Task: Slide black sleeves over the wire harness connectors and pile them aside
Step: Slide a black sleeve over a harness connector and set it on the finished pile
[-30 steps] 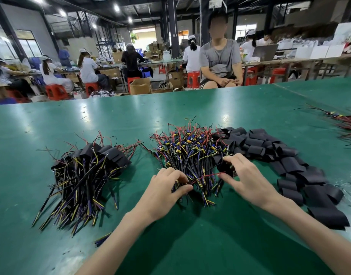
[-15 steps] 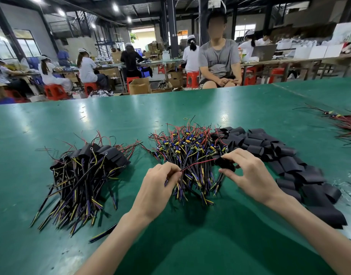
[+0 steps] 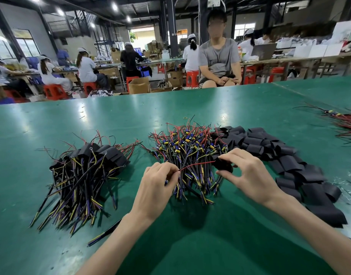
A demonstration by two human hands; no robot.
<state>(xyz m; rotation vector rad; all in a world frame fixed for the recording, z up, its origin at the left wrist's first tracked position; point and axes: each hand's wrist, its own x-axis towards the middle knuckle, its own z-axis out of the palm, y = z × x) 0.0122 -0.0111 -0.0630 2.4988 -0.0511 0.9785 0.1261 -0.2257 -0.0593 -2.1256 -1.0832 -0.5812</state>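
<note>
A heap of unsleeved wire harnesses [image 3: 188,147] with blue and yellow connectors lies in the middle of the green table [image 3: 111,120]. My left hand [image 3: 156,187] pinches one harness by its red wire [image 3: 198,164], lifted just above that heap. My right hand [image 3: 248,171] pinches a black sleeve [image 3: 223,166] at the other end of the red wire, between thumb and fingertips. Loose black sleeves [image 3: 289,161] spread in a band to the right. A pile of sleeved harnesses [image 3: 85,171] lies at the left.
Another bundle of red wires [image 3: 347,124] lies at the table's right edge. A single stray harness [image 3: 107,233] lies near my left forearm. A person in a grey shirt [image 3: 218,60] sits across the table. Other workers and red stools fill the background.
My left hand drew one harness out of the middle heap and raised it. My right hand picked a black sleeve from the right band and brought it to the red wire's end.
</note>
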